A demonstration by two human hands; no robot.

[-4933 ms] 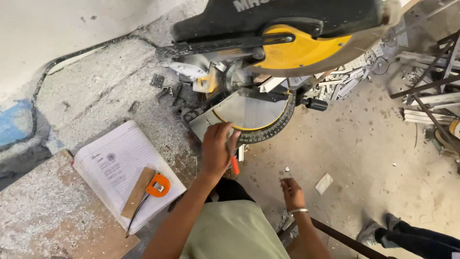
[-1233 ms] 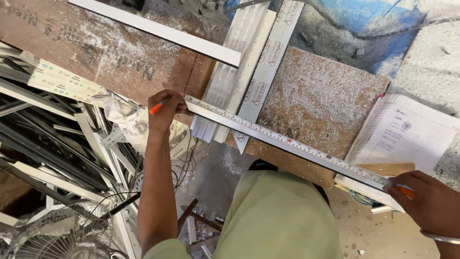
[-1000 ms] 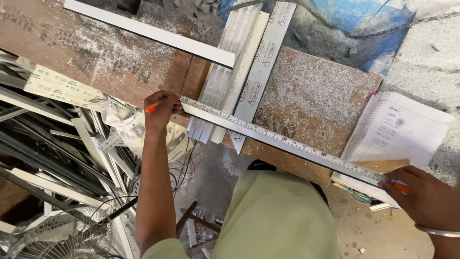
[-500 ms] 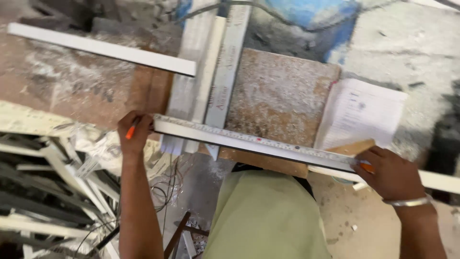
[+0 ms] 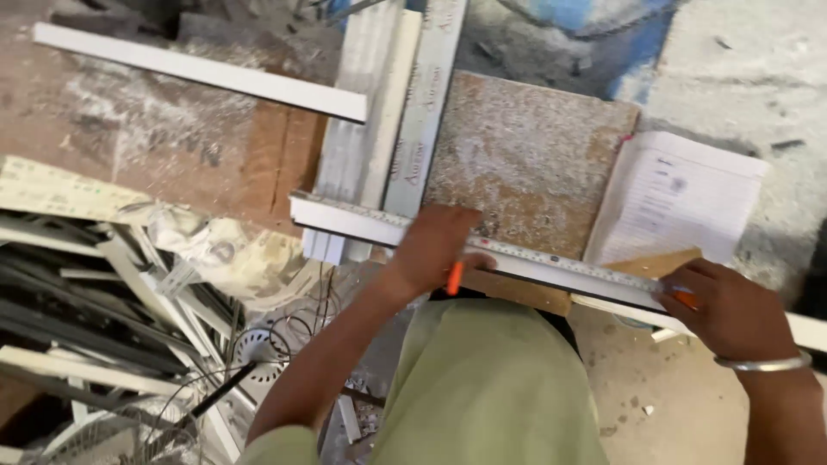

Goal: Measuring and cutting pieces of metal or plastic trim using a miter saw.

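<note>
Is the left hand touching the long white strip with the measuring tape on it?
Touching. The head view shows the left hand lying flat on the long white strip, covering the measuring tape there, with an orange pencil between its fingers.

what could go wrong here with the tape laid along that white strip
1. The left hand presses mid-strip with an orange marker tucked below it; if the strip slides on the dusty board, the mark may land off.
2. The right hand alone pins the tape at its end, so it could slip or retract.
3. Loose offcuts lie jumbled on the left, a possible snag.
</note>
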